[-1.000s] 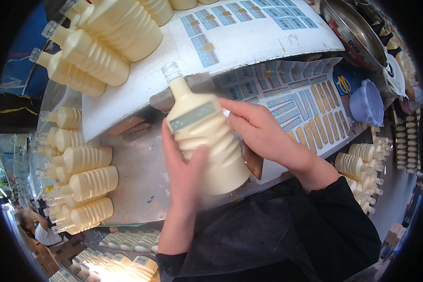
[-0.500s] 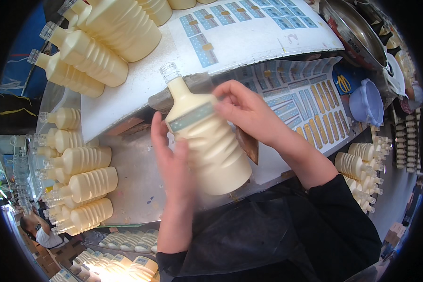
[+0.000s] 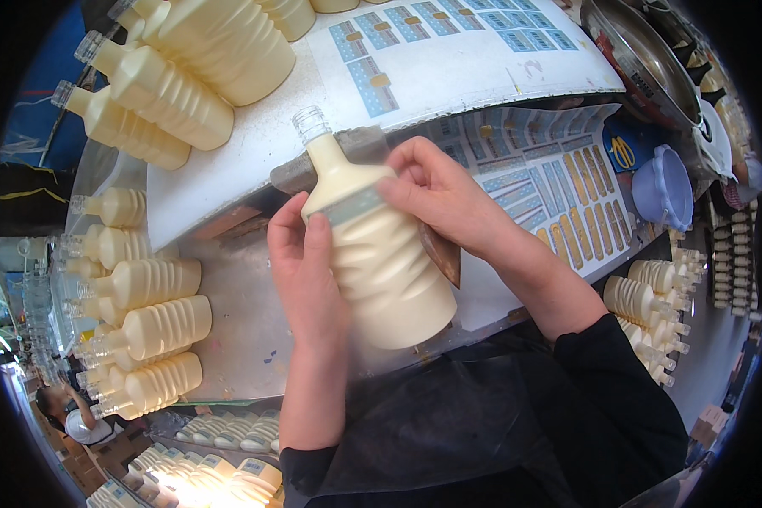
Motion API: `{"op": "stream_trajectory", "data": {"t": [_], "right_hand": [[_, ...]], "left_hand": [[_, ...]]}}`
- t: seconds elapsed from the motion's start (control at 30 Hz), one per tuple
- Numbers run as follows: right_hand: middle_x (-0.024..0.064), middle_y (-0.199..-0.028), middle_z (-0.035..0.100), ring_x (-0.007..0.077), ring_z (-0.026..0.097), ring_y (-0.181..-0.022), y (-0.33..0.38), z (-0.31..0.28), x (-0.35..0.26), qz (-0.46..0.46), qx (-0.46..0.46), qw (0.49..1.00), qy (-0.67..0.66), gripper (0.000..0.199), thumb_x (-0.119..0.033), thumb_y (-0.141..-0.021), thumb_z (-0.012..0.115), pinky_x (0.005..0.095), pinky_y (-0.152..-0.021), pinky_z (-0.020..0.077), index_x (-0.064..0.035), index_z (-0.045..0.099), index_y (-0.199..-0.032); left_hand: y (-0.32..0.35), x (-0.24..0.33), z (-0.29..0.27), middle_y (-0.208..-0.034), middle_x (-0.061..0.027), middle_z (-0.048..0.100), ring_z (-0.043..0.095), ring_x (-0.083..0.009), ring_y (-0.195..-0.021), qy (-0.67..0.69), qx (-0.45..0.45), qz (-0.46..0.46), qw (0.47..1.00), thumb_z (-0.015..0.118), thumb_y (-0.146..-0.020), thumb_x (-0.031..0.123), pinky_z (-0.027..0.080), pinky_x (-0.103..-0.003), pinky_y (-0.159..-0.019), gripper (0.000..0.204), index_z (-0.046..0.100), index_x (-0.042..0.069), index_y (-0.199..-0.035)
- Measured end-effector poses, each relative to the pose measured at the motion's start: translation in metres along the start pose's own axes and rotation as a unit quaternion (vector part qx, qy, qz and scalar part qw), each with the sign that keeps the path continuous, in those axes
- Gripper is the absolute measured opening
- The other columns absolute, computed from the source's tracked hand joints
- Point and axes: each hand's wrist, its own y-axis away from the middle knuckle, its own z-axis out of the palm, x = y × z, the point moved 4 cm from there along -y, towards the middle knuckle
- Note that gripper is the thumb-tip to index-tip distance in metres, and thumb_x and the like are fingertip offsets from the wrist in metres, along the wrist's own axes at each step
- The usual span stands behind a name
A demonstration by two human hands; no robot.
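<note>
A cream-coloured ribbed plastic bottle (image 3: pixel 377 254) with a clear threaded neck and no cap is held in mid-air between both hands, above the near edge of a white worktop (image 3: pixel 449 76), its neck tilted up and to the left. A pale blue-grey label band (image 3: pixel 351 206) wraps its shoulder; below it the body runs in wavy horizontal ridges down to a smooth rounded base. The left hand (image 3: pixel 306 267) lies flat along the bottle's left side, fingers together and pointing up, fingertips at the label band. The right hand (image 3: pixel 436 196) curls over the shoulder from the right, fingers pressed onto the band.

Just beyond the right hand lies a sheet of small blue and yellow rectangular stickers (image 3: pixel 550 182), and another sheet of blue stickers (image 3: pixel 415 34) lies farther back on the worktop. More ribbed cream bottles (image 3: pixel 157 313) lie on their sides in a row to the left, and others (image 3: pixel 178 80) are piled at the upper left. A lilac plastic tub (image 3: pixel 662 190) sits at the right.
</note>
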Motion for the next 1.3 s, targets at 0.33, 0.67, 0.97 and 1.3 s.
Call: {"op": "stream_trajectory", "data": {"t": [0.33,0.67,0.97,1.3], "right_hand": [[-0.0011,-0.092,0.065,0.0030,0.059,-0.081,0.004,-0.005,-0.005,0.009,0.023,0.999,-0.025,0.028,-0.022,-0.102,0.062,0.0200,-0.070,0.0477,-0.0023,0.060,-0.122],[0.0194,-0.101,0.069,0.0320,0.068,-0.093,0.047,-0.005,-0.015,-0.121,0.067,0.977,0.165,0.039,-0.015,-0.098,0.056,0.0382,-0.083,0.0524,0.0041,0.063,-0.131],[0.0233,-0.101,0.067,0.0388,0.067,-0.092,0.052,-0.002,-0.022,-0.120,0.069,0.961,0.240,0.040,-0.013,-0.096,0.055,0.0422,-0.082,0.0526,0.0045,0.062,-0.132],[0.0090,-0.098,0.068,0.0104,0.060,-0.083,0.047,-0.002,-0.010,-0.058,0.055,0.989,0.121,0.044,-0.006,-0.097,0.054,0.0261,-0.076,0.0501,0.0006,0.061,-0.140]], "left_hand": [[0.003,0.001,-0.003,-0.136,-0.0135,0.054,0.057,-0.0217,-0.123,-0.059,-0.005,0.000,0.998,0.055,-0.103,0.010,0.049,-0.037,-0.105,0.047,0.042,0.001,-0.147],[0.028,-0.003,0.003,-0.152,-0.0187,0.041,0.044,-0.0267,-0.139,-0.146,-0.088,-0.021,0.985,0.068,-0.082,0.013,0.037,-0.039,-0.116,0.095,0.018,0.001,-0.162],[0.028,-0.011,-0.006,-0.158,-0.0206,0.035,0.040,-0.0285,-0.143,-0.165,-0.105,0.007,0.981,0.064,-0.083,0.012,0.033,-0.038,-0.118,0.097,0.012,0.000,-0.164],[0.029,-0.003,-0.004,-0.146,-0.0234,0.050,0.056,-0.0317,-0.131,-0.227,-0.074,0.046,0.970,0.081,-0.080,0.017,0.047,-0.041,-0.108,0.099,0.023,-0.002,-0.158]]}}
